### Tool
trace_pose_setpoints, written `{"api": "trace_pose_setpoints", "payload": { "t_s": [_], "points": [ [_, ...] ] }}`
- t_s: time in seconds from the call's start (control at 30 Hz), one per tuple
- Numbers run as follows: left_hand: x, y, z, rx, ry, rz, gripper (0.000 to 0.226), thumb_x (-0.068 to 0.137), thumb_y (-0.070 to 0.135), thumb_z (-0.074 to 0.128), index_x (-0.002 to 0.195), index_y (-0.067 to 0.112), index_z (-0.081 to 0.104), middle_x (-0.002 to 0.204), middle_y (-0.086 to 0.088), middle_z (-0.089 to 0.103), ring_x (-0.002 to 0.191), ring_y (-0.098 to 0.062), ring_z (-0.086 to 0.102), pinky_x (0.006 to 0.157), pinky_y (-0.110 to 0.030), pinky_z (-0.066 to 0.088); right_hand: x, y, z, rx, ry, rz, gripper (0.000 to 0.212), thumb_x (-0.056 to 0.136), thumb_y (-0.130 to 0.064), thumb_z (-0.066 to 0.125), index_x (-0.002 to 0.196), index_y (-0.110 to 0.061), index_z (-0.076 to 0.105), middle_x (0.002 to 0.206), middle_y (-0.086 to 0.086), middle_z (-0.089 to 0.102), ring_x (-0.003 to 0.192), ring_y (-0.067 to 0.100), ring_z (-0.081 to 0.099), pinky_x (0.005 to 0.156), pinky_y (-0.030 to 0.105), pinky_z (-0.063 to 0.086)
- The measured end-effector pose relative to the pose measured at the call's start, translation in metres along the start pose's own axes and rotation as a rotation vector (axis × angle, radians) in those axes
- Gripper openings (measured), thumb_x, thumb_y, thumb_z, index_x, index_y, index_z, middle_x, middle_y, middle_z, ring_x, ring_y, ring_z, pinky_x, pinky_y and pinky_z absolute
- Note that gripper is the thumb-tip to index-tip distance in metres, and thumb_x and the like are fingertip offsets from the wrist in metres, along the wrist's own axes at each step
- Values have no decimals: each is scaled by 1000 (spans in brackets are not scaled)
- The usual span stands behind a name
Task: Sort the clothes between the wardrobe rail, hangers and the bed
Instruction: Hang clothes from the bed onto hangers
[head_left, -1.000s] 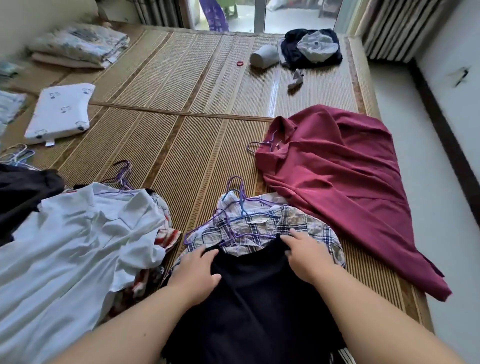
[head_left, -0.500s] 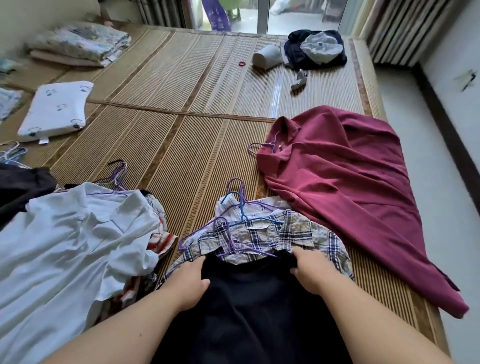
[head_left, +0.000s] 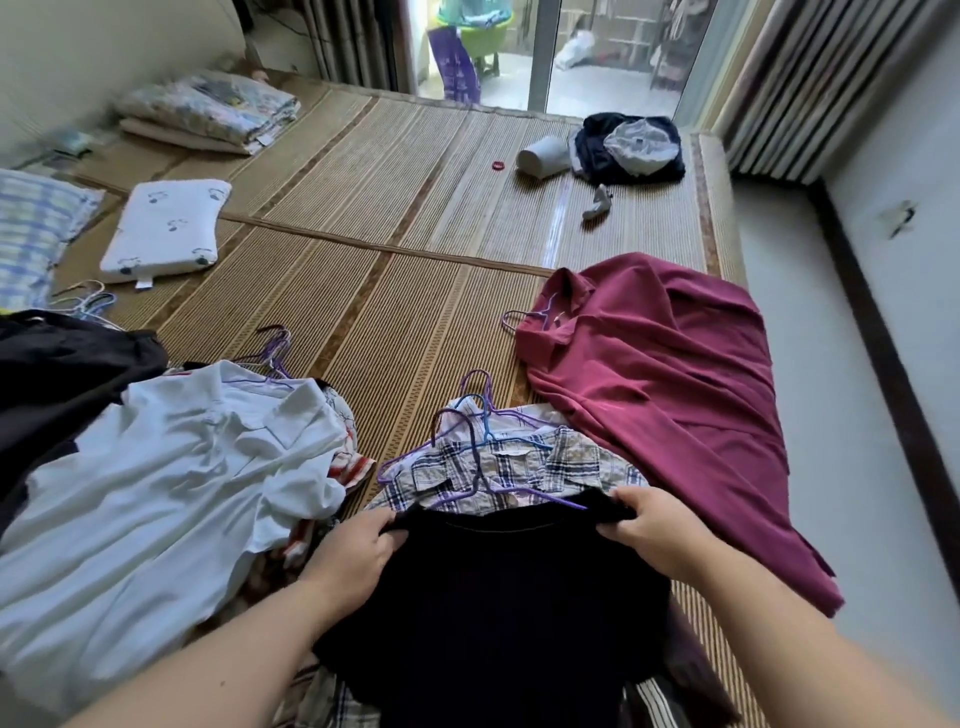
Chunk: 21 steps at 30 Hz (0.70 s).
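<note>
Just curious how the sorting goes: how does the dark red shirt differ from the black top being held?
The dark red shirt lies untouched on the mat; the black top is held at its neckline by the left hand and right hand. The dark red shirt has a folded collar; the black top has a round neck. Both are plain, single-coloured garments.

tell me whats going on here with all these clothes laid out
A person is sorting clothes on a mat-covered bed. The left hand and right hand each grip the top edge of a black top, which lies over a plaid shirt with purple and blue hangers. A maroon shirt lies spread to the right, and a white shirt tops a pile on the left.
</note>
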<state>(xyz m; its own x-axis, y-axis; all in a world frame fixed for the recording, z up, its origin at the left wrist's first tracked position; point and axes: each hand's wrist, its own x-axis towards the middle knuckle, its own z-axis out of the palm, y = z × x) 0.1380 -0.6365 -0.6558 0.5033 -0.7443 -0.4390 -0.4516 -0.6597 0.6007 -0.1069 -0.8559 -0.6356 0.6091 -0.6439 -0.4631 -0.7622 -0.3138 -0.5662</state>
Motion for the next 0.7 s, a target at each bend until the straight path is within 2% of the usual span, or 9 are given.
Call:
{"api": "trace_pose_setpoints", "payload": {
  "t_s": [0.07, 0.1, 0.2, 0.3, 0.37, 0.5, 0.57, 0.67, 0.7],
  "points": [
    [-32, 9, -24, -55, 47, 10, 14, 93, 17, 55, 82, 23, 60, 76, 6, 64, 74, -8, 57, 66, -19, 41, -24, -26, -12, 31, -58, -53, 21, 80, -14, 68, 69, -30, 63, 60, -14, 60, 58, -4, 53, 61, 17, 40],
    [-50, 13, -39, -70, 66, 12, 13, 92, 20, 56, 81, 25, 60, 76, 6, 65, 73, -8, 58, 67, -19, 42, -38, -42, -19, 26, -83, -64, 23, 81, -16, 68, 69, -35, 65, 61, -15, 61, 57, -5, 53, 62, 16, 41],
    [-104, 17, -88, -48, 91, -7, 13, 87, 32, 54, 83, 23, 62, 80, 2, 68, 79, -17, 63, 74, -33, 45, -73, -86, -34, -35, -88, -144, 24, 80, -25, 69, 66, -43, 63, 62, -11, 59, 57, -2, 51, 63, 23, 42],
    [-151, 20, -138, -23, 186, 15, 13, 92, 17, 55, 81, 17, 61, 76, 2, 64, 77, -17, 60, 68, -25, 40, -102, -139, -49, -81, -97, -267, 7, 81, -30, 68, 76, -26, 63, 66, -8, 59, 58, 1, 52, 63, 27, 43],
    [-183, 20, -172, -30, 279, 19, 12, 93, 15, 54, 85, 16, 63, 79, 3, 65, 78, -14, 59, 67, -19, 38, -120, -177, -57, -55, -128, -345, 7, 83, -25, 67, 80, -19, 64, 64, -9, 58, 54, -2, 50, 59, 23, 41],
    [-230, 20, -231, -87, 368, 45, 19, 94, 8, 51, 86, 18, 65, 81, 5, 67, 75, -2, 59, 69, -14, 40, -138, -239, -62, -47, -154, -402, 9, 84, -17, 66, 76, -16, 64, 57, -10, 52, 50, 1, 47, 56, 23, 39],
    [-244, 20, -257, -43, 438, 86, 19, 94, 5, 51, 88, 16, 65, 84, 2, 66, 79, -7, 58, 72, -11, 39, -139, -265, -57, -96, -130, -419, 10, 84, -21, 66, 75, -18, 62, 58, -8, 54, 51, 2, 49, 58, 26, 40],
    [-257, 12, -295, 48, 525, 78, 16, 94, 10, 53, 91, 13, 68, 88, -4, 66, 87, -19, 60, 77, -30, 39, -139, -305, -41, -176, -87, -452, 7, 86, -26, 64, 81, -21, 62, 64, -7, 57, 59, 8, 53, 61, 26, 42],
    [-258, 7, -307, 71, 544, 64, 15, 94, 11, 53, 94, 10, 69, 89, -3, 66, 89, -20, 60, 76, -31, 38, -139, -317, -34, -192, -87, -451, 7, 87, -27, 63, 83, -21, 63, 67, -6, 58, 63, 11, 56, 63, 26, 43]
  ]
}}
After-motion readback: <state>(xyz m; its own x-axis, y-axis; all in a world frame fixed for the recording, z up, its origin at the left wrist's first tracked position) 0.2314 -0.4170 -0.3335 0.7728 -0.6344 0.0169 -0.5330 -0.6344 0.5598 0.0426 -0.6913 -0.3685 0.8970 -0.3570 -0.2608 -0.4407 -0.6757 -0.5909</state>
